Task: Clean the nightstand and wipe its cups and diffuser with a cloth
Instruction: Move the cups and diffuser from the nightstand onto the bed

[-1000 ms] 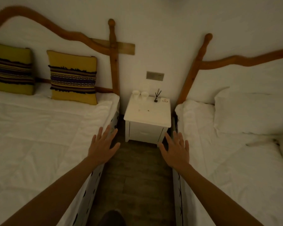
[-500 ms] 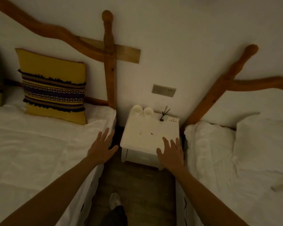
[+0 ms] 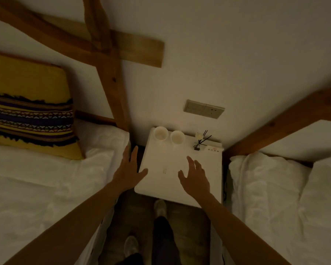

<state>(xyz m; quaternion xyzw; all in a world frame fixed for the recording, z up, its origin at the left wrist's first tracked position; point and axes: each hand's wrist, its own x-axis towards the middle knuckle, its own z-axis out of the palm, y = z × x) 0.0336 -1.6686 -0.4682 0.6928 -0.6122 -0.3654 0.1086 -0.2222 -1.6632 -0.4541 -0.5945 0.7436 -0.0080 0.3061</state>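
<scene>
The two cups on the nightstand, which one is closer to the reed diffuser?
The right-hand cup. It stands between the other cup, which sits at the nightstand's back left corner, and the diffuser toward the back right.

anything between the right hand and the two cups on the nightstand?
Nothing visible. Right hand hovers open over the nightstand front; bare top runs to the cups at the back. Diffuser stands off right.

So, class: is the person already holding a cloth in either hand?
No: the left hand and right hand are both open and empty by the white nightstand.
</scene>
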